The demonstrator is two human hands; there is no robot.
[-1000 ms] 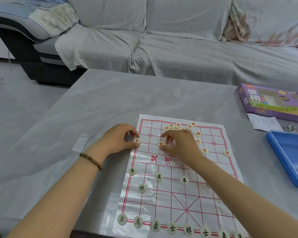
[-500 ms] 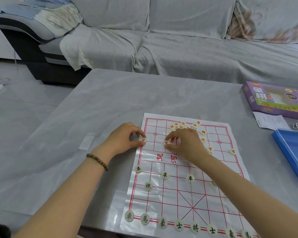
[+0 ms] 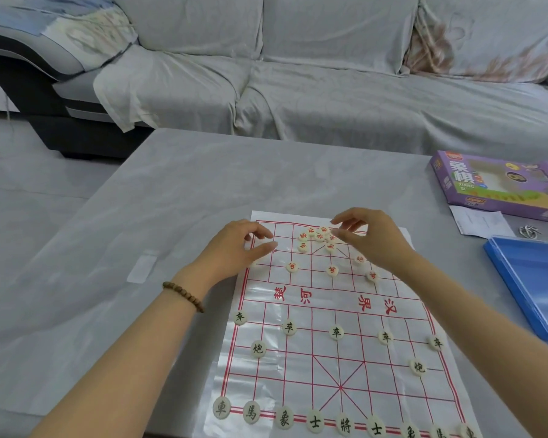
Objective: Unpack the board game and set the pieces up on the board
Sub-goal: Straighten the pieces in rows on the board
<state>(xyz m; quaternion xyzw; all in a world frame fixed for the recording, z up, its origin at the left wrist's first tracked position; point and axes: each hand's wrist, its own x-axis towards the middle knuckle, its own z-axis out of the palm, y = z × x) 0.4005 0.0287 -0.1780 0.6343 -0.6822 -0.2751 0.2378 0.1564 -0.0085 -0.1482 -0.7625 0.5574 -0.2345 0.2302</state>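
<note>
A clear plastic board [image 3: 329,298] with a red grid lies on the grey table [image 3: 171,200]. Black-lettered pieces [image 3: 336,332] stand in rows on its near half. Red-lettered pieces lie in a loose cluster [image 3: 317,237] at the far edge, and a few red ones [image 3: 292,266] sit singly on the grid. My left hand [image 3: 234,251] hovers at the board's far left corner, fingers loosely curled with nothing visible between them. My right hand [image 3: 370,238] hangs just over the red cluster with its fingers spread and holds nothing.
The purple game box [image 3: 500,191] lies at the table's far right beside a paper slip [image 3: 478,221]. A blue tray [image 3: 532,286] sits right of the board. A small clear strip [image 3: 143,267] lies left of it. A covered sofa [image 3: 298,74] stands behind.
Both hands have let go of the red pieces they were setting on the grid and lifted. The right hand has moved farther out, over the red cluster.
</note>
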